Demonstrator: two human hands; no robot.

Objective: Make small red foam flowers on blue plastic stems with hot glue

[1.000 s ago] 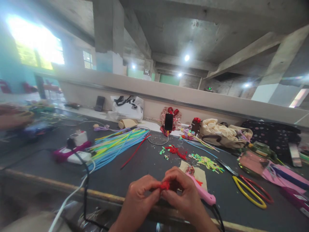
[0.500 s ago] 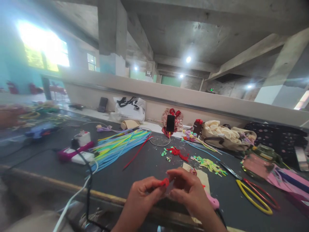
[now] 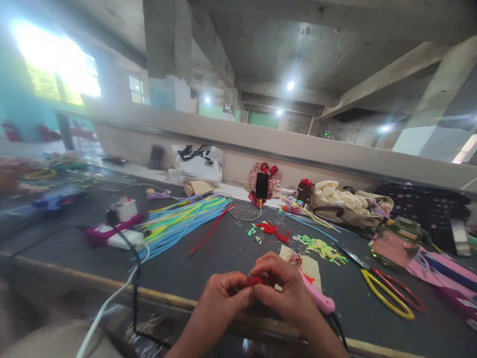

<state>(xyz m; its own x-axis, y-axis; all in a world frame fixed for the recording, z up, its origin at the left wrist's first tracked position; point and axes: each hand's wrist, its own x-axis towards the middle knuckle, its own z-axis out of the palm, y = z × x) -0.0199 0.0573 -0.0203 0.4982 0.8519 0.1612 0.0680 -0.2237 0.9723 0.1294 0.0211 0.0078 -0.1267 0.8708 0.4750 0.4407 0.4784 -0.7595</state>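
My left hand [image 3: 223,297] pinches a small red fuzzy piece [image 3: 255,281], which looks like curled chenille stem. The fingertips of my right hand [image 3: 285,288] close on the same piece from the other side and partly cover it. Just beyond my right wrist lies a pink glue gun [image 3: 321,300], its front end on a beige cloth or sheet [image 3: 313,264] with red bits. Short red cut pieces [image 3: 274,230] are heaped ahead of my hands, near a pile of yellow and green pieces [image 3: 322,249].
Long blue and yellow chenille stems [image 3: 186,223] lie left of centre, with a red stem [image 3: 211,231] alongside. Scissors [image 3: 387,291] with yellow and red handles rest at right, near a green-lidded jar [image 3: 397,243]. A power strip [image 3: 112,231] with cables sits at left; a phone [image 3: 262,186] stands behind.
My right hand has moved left and closed its fingers on the red piece, which only my left hand was pinching before. The view has shifted slightly.
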